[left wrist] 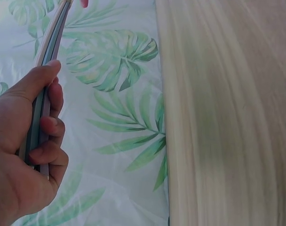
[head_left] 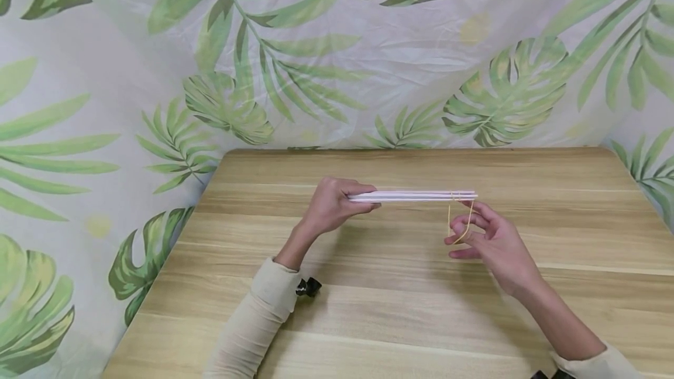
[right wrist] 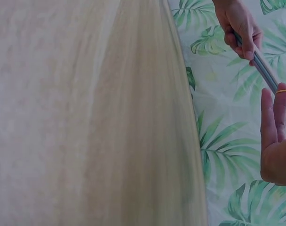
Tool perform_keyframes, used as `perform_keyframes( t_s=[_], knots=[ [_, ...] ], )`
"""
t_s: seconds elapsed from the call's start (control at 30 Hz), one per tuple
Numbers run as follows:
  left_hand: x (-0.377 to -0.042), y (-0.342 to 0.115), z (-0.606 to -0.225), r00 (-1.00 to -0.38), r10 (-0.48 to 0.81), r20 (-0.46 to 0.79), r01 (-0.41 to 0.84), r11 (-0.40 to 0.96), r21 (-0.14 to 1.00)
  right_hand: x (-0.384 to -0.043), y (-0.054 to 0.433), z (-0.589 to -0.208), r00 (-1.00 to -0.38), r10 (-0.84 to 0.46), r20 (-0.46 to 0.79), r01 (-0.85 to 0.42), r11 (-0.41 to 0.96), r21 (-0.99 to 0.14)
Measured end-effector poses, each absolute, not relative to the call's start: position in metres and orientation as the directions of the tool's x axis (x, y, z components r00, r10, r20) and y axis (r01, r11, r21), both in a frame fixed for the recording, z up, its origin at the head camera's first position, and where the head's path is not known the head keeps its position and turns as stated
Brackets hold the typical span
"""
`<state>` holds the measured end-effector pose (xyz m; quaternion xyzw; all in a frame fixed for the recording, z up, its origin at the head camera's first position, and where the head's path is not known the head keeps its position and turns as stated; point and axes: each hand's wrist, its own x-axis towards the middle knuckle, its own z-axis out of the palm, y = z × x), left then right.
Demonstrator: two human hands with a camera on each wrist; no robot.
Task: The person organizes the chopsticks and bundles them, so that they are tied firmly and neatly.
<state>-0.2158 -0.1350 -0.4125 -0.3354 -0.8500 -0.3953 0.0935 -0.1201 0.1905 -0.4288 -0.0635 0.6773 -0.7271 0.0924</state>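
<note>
My left hand [head_left: 332, 203] grips one end of a bundle of thin, straight sticks [head_left: 411, 196], held level above the table. Pale in the head view, the sticks [left wrist: 45, 96] look whitish, teal and lilac in the left wrist view, with thumb and fingers wrapped round them. A thin yellow rubber band [head_left: 470, 221] circles their right end and hangs stretched in a loop down to my right hand [head_left: 502, 247]. The right fingers hook that loop just below the stick ends. In the right wrist view the band [right wrist: 283, 91] crosses near a fingertip.
Below both hands lies a wood-grain table [head_left: 368, 320]. A leaf-patterned cloth [head_left: 400, 63] hangs behind the table's far edge and along its sides. A small black device [head_left: 309, 287] shows at the left sleeve cuff.
</note>
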Motion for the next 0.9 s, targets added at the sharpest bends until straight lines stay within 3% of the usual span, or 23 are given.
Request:
perform_keyframes(
  t_s=[0.57, 0.9],
  knots=[
    [-0.217, -0.141, -0.408, -0.760, 0.547, 0.349, 0.612, 0.425, 0.667, -0.131, 0.202, -0.438, -0.960, -0.257, 0.108, -0.053, -0.210, -0.976],
    [-0.214, -0.140, -0.406, -0.742, 0.581, 0.334, 0.628, 0.429, 0.650, -0.133, 0.203, -0.438, -0.955, -0.278, 0.103, -0.058, -0.167, -0.984]
  ],
)
